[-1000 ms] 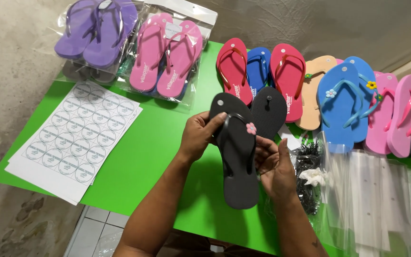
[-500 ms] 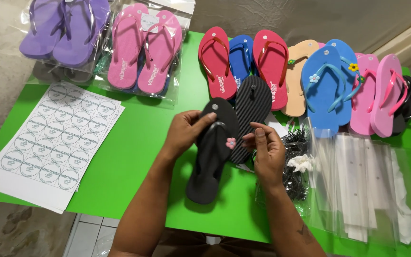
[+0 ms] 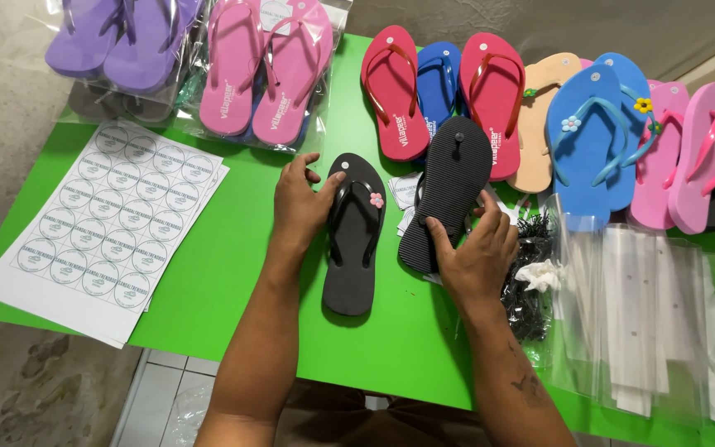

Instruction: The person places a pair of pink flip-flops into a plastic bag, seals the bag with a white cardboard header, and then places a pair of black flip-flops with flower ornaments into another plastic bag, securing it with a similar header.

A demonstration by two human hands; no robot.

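While both hands lay on black flip-flops, we looked down on a crowded green table [image 3: 208, 273].

Along its far edge we saw a row of red, blue, tan and pink flip-flops [image 3: 539, 116], with bagged pink pairs [image 3: 266, 74] at the left corner. Sheets of round stickers [image 3: 105, 228] lay near the left edge and clear plastic bags [image 3: 647, 314] on the right. The upright black flip-flop [image 3: 351, 240], bearing a small pink flower [image 3: 376, 199], lay flat mid-table, our left hand [image 3: 299, 203] resting on its toe end, thumb over the edge, fingers loosely curled. The overturned black flip-flop [image 3: 448, 186] lay just beside it, its heel pinched by our right hand [image 3: 477, 257].
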